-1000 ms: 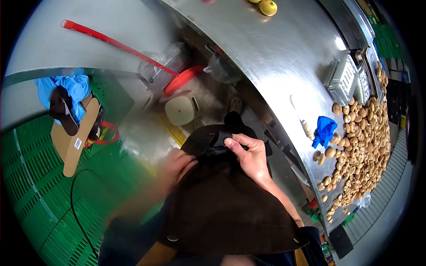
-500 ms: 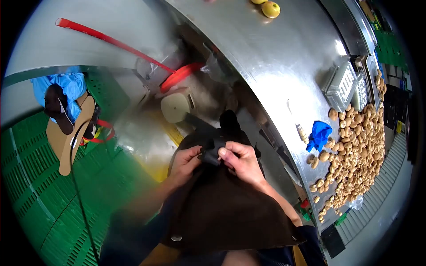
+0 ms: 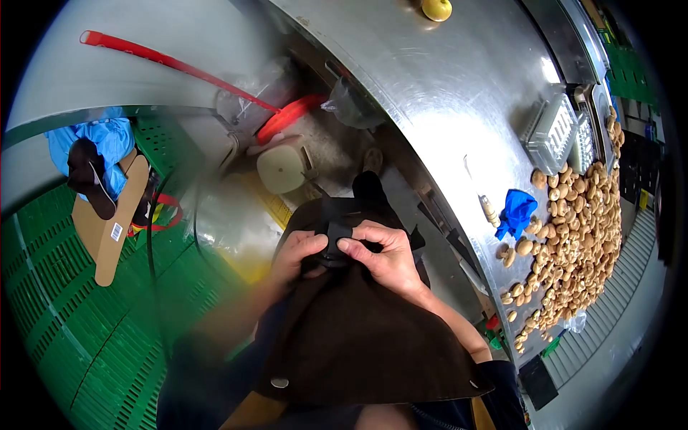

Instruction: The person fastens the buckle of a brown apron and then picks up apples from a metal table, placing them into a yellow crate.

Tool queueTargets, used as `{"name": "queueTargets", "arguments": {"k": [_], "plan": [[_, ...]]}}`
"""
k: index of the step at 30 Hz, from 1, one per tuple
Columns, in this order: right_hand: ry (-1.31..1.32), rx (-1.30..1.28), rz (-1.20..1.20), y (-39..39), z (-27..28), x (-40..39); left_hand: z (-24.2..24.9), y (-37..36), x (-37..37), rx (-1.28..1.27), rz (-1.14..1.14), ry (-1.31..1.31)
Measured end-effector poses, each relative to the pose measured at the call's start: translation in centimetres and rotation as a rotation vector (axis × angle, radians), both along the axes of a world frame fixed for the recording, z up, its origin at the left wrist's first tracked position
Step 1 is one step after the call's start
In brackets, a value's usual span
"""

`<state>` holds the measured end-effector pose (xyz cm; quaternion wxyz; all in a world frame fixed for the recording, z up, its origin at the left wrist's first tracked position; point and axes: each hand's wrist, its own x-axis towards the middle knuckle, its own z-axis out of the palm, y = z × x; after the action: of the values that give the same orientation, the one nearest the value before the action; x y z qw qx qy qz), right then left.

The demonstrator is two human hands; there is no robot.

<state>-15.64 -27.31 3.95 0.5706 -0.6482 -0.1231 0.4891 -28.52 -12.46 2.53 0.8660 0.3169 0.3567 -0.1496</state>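
Note:
I look down at a dark brown apron (image 3: 358,337) over my lap. Both hands meet at its top edge, pinching a small black strap or buckle piece (image 3: 333,240). My left hand (image 3: 297,256) grips it from the left. My right hand (image 3: 380,254) holds it from the right, thumb and forefinger closed on the black piece. Parts of the piece are hidden under my fingers.
A curved steel table (image 3: 444,93) runs along the right with a heap of small brown round items (image 3: 580,236), a blue glove (image 3: 517,212), a clear tray (image 3: 553,132) and a yellow fruit (image 3: 436,8). Green floor grating (image 3: 64,315), a cardboard box (image 3: 107,222) and a red-handled tool (image 3: 179,68) lie left.
My left hand has come up from beside the apron to join the right hand on the black piece. Both hands now sit close together at the apron's top.

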Motion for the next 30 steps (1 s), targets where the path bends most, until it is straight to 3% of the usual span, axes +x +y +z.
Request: {"name": "queueTargets", "arguments": {"k": [10, 19, 22, 30], "plan": [[-0.086, 0.005, -0.078, 0.3, -0.2, -1.2, -1.2, -0.6, -1.0, -0.033, 0.09, 0.143], [-0.1, 0.0, -0.128, 0.3, -0.3, -1.9, -1.0, -0.2, -0.8, -0.024, -0.071, 0.017], [0.105, 0.054, -0.258, 0.0, -0.4, -2.0, -1.2, -0.2, -0.8, -0.041, -0.089, 0.018], [0.055, 0.1, -0.252, -0.6, -0.1, -1.9, -1.4, -0.8, -1.0, 0.019, -0.079, -0.074]]}}
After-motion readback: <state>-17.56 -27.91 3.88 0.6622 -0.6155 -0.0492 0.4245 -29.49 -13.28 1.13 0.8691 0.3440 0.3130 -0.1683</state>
